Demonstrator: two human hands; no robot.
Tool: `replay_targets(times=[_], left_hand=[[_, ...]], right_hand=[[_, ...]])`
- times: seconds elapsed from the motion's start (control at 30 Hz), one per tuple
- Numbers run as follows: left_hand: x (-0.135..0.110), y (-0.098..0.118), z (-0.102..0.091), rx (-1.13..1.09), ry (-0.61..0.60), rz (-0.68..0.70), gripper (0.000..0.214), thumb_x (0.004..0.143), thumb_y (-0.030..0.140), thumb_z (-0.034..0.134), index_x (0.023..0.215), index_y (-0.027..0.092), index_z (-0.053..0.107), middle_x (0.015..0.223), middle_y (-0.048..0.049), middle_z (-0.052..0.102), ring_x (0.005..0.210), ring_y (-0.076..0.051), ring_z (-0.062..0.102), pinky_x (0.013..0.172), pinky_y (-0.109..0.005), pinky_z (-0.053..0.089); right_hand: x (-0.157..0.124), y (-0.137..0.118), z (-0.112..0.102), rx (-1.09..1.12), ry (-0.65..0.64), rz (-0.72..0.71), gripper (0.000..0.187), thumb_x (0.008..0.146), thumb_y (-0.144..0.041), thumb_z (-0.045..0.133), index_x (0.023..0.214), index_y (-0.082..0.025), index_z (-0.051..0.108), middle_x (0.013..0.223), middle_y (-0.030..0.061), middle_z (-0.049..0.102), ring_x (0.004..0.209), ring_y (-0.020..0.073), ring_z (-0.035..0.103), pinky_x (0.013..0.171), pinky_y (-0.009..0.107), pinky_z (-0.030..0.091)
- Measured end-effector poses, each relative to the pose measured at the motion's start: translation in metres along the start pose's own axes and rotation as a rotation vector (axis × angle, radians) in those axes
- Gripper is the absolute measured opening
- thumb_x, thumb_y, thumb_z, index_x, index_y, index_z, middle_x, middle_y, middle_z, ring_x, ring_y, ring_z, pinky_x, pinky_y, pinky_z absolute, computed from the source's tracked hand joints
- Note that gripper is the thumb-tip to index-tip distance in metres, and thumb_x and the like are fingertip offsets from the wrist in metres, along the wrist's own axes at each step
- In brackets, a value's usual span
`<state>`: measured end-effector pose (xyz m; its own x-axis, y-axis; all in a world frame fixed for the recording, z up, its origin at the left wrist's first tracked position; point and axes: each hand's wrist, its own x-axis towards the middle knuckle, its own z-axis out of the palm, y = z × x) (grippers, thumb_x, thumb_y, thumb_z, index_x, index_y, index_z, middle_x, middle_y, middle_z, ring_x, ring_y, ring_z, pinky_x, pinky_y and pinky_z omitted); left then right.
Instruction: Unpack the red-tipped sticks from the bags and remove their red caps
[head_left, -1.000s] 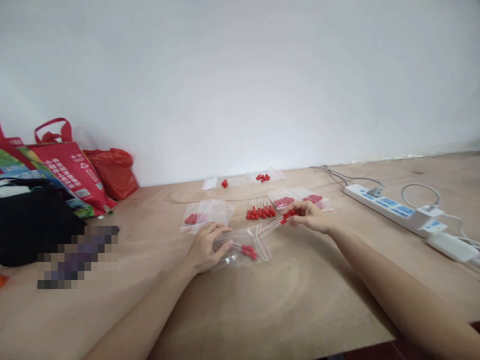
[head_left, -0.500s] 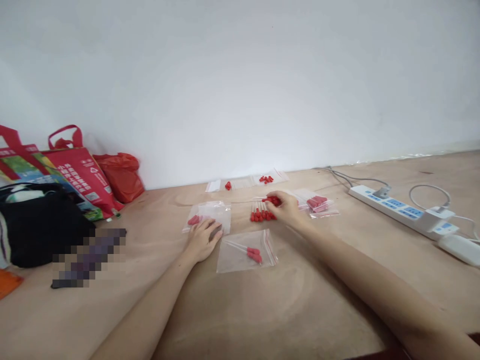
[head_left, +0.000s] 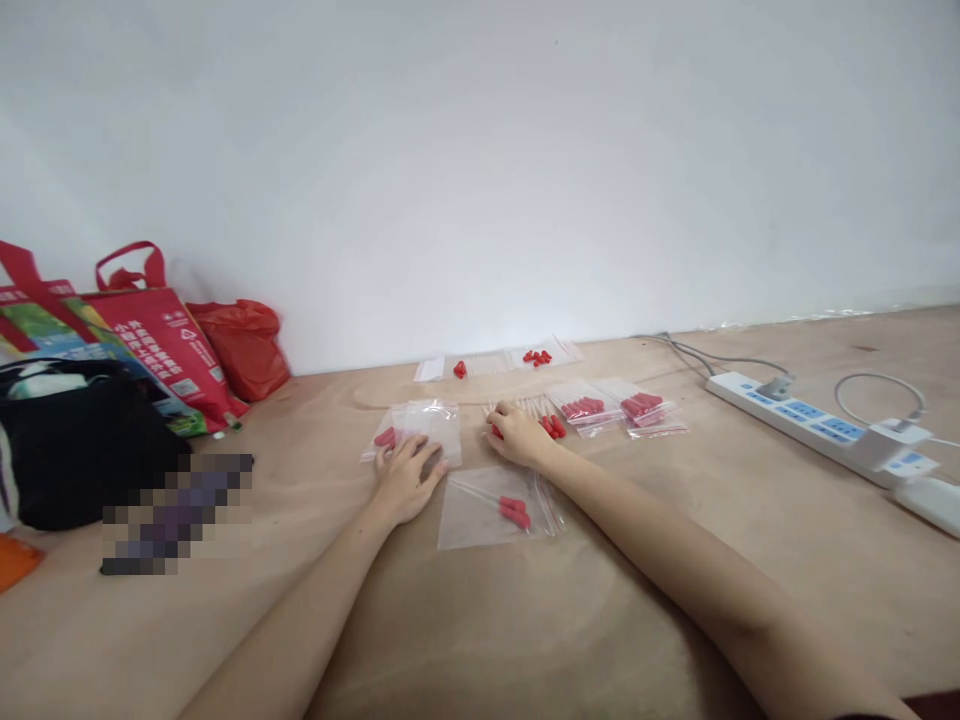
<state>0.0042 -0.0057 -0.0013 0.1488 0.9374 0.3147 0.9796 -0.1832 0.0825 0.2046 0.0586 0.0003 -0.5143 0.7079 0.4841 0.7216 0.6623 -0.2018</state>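
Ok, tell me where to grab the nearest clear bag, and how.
From above, I'd pinch the two red stick ends through the clear bag: they lie close together and look bulkiest, while the rest of it lies nearly flat.

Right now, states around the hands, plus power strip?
Left hand: fingers on left bags.
Right hand: over loose red-tipped sticks; grip hidden.
Front bag: flat, two sticks inside; seal unclear.
Loose sticks: lying, partly covered.
Left bags: overlapping.
Right bags: flat, red tips inside.
Power strip: plug inserted.
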Motion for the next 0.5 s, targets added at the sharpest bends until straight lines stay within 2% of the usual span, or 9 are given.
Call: replay_targets(times=[0.17,0.3,0.4,0.47,0.5], left_hand=[[-0.001,-0.002,0.001,-0.031,0.009,0.004,0.027,0.081,0.036,0.045,0.103,0.025,0.056,0.118,-0.0081,0.053,0.112,-0.023,0.044,0.095,-0.049,0.022],[-0.002,-0.004,-0.001,-0.060,0.064,0.029,0.027,0.081,0.034,0.045,0.102,0.023,0.057,0.118,-0.0097,0.053,0.113,-0.025,0.044,0.096,-0.052,0.020],[-0.003,0.003,-0.006,-0.098,0.181,0.134,0.024,0.080,0.031,0.045,0.098,0.021,0.059,0.114,-0.0091,0.056,0.113,-0.025,0.044,0.098,-0.052,0.020],[-0.008,0.013,-0.010,-0.177,0.203,0.261,0.025,0.081,0.029,0.044,0.099,0.020,0.058,0.112,-0.0082,0.057,0.113,-0.023,0.045,0.099,-0.048,0.024],[-0.011,0.020,-0.012,-0.227,0.181,0.330,0.026,0.081,0.028,0.044,0.101,0.020,0.058,0.112,-0.0078,0.057,0.113,-0.022,0.045,0.099,-0.045,0.027]], right_hand=[[-0.003,0.003,-0.001,0.102,0.076,0.048,0.027,0.078,-0.040,0.053,0.084,-0.015,0.060,0.083,0.0083,0.057,0.074,0.0170,0.055,0.065,0.026,0.041],[-0.019,0.013,-0.013,0.258,0.237,0.140,0.019,0.079,-0.033,0.050,0.079,-0.016,0.058,0.075,0.0041,0.056,0.066,0.0130,0.052,0.063,0.024,0.040],[-0.046,0.023,-0.024,0.373,0.362,0.218,0.009,0.075,-0.023,0.050,0.073,-0.017,0.054,0.064,-0.0002,0.052,0.059,0.0110,0.047,0.057,0.023,0.037],[-0.068,0.029,-0.030,0.451,0.330,0.259,0.004,0.070,-0.019,0.051,0.072,-0.017,0.054,0.060,-0.0024,0.049,0.055,0.0099,0.044,0.052,0.022,0.035],[-0.078,0.031,-0.032,0.498,0.265,0.266,0.003,0.068,-0.017,0.052,0.071,-0.016,0.054,0.059,-0.0029,0.049,0.053,0.0094,0.044,0.051,0.021,0.034]])
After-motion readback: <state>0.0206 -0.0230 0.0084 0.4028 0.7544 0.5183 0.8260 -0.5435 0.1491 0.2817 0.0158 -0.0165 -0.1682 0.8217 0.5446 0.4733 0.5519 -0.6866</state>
